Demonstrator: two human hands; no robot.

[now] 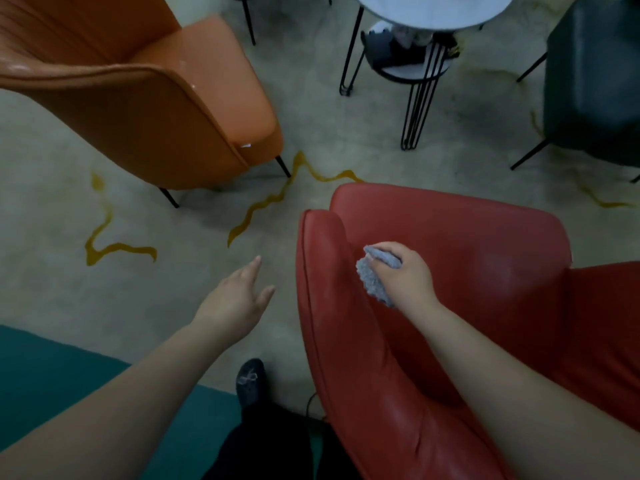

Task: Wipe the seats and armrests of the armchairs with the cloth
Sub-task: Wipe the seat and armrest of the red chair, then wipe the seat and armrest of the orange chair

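Observation:
A red armchair [467, 237] fills the lower right of the head view. My right hand [407, 275] grips a bunched grey cloth [372, 280] and holds it against the inner side of the chair's left armrest [325, 271], where it meets the seat. My left hand [242, 296] hovers over the floor to the left of that armrest with fingers straight, holding nothing. An orange armchair [166, 98] stands at the upper left, apart from both hands.
A dark green armchair [595, 84] stands at the upper right. A round white table [433, 8] on black wire legs sits at the top, with a low shelf beneath it. A teal surface [52, 382] lies at the lower left. My dark shoe [251, 379] is on the pale floor.

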